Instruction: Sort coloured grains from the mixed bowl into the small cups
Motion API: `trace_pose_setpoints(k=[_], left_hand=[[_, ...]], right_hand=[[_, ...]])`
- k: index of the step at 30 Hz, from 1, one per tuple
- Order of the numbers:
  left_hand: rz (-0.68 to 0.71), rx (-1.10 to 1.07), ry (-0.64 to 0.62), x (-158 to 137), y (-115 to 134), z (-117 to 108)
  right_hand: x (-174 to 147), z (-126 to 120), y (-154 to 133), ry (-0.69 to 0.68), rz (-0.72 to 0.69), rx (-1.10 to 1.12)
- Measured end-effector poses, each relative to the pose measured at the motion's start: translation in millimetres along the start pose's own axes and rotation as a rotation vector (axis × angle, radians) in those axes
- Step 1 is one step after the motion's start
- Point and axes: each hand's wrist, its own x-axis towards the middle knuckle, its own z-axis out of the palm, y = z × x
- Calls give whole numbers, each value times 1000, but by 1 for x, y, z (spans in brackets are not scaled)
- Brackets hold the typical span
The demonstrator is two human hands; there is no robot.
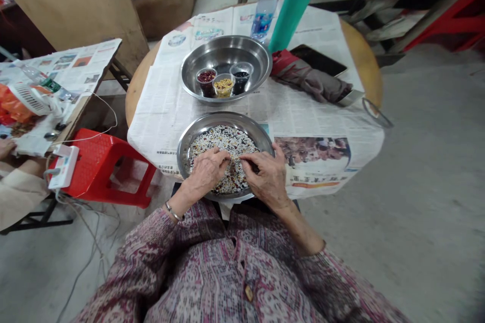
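Note:
A steel basin (pixel 182 139) near the table's front edge holds mixed white, yellow, red and black grains (pixel 223 136). My left hand (pixel 204 171) reaches over its left side, fingertips pinched together just above the grains. From the right, my right hand (pixel 267 176) comes over the rim with thumb and forefinger drawn together, close to the left fingertips. Anything between the fingers is too small to make out. Behind stands a larger steel basin (pixel 242 45) with three clear cups: dark red beans (pixel 206 76), yellow grains (pixel 223 86) and black beans (pixel 241 78).
Newspaper (pixel 151 106) covers the round table. A water bottle (pixel 266 7), a green bottle (pixel 295 5), a folded umbrella (pixel 314 81) and a dark phone (pixel 318 59) lie or stand behind. On the left, a red stool (pixel 102 161) carries a power strip (pixel 66 165); another person's hand (pixel 6 147) is beyond.

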Motion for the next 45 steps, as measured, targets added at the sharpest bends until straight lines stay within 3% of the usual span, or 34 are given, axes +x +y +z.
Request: trace_pose_setpoints(k=[10,45], left_hand=[[-2,-92,73,-2,-7,6],[11,-301,134,-2,-8,1]], right_hand=[[0,-1,-2,4,32,8],[-1,3,3,102,-3,89]])
